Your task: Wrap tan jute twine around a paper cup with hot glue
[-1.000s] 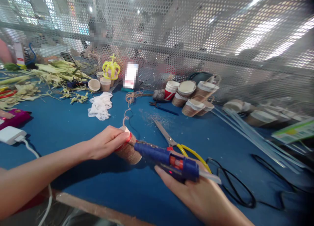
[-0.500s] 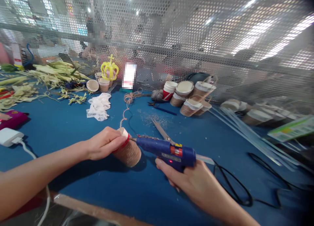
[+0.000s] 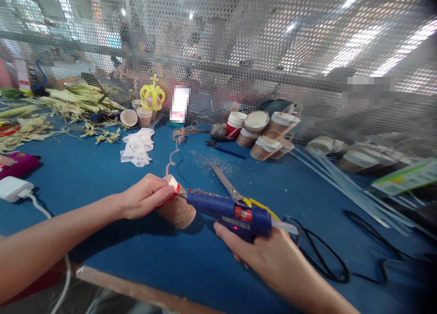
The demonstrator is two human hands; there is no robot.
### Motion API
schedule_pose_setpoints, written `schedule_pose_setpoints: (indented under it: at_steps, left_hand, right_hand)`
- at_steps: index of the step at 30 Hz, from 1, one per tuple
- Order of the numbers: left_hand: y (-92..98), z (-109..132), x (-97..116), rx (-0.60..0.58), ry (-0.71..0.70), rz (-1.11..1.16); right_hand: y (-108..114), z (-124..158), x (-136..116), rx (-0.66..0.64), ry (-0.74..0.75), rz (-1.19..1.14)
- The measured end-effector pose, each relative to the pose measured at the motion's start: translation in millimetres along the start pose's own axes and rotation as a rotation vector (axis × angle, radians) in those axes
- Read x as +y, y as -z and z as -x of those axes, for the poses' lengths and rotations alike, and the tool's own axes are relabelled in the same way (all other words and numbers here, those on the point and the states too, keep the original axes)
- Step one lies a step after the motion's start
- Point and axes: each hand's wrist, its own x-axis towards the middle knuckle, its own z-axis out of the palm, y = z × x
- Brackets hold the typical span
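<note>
My left hand (image 3: 145, 198) is closed around the rim end of a paper cup (image 3: 177, 207) lying on its side and wrapped in brown twine. A loose strand of twine (image 3: 174, 152) runs from the cup up the blue table (image 3: 102, 177). My right hand (image 3: 262, 255) grips a blue hot glue gun (image 3: 232, 211). Its nozzle touches the cup just below the red band near the rim. A clear glue stick pokes out of the gun's rear.
Yellow-handled scissors (image 3: 235, 193) lie just behind the gun. Its black cord (image 3: 324, 259) loops at the right. Twine-wrapped cups (image 3: 266, 132), glue sticks (image 3: 344, 177), a white cloth (image 3: 136, 148), dried leaves (image 3: 68, 104), a yellow crown (image 3: 152, 95) and a white charger (image 3: 13, 189) lie around. A mesh screen (image 3: 239, 54) closes the back.
The glue gun's nozzle has shifted left along the cup to the red band. My right hand has re-gripped the gun lower. My left hand holds the cup in place.
</note>
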Motion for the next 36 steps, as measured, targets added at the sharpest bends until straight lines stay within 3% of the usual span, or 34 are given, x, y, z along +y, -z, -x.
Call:
schedule_pose_setpoints:
  at_steps: [8, 21, 32, 36]
  left_hand:
    - [1.3, 0, 7, -0.036, 0.064, 0.08]
    - [-0.7, 1, 2, 0.022, 0.084, 0.04]
    - [-1.7, -3, 18, -0.09, 0.346, 0.546]
    - [-1.8, -3, 19, -0.108, 0.338, 0.557]
  right_hand:
    - [-5, 3, -5, -0.027, 0.003, -0.046]
    - [0, -4, -1, 0.053, 0.039, 0.05]
    - [-17, 13, 12, 0.082, 0.133, 0.127]
    - [-15, 11, 8, 0.06, 0.121, 0.118]
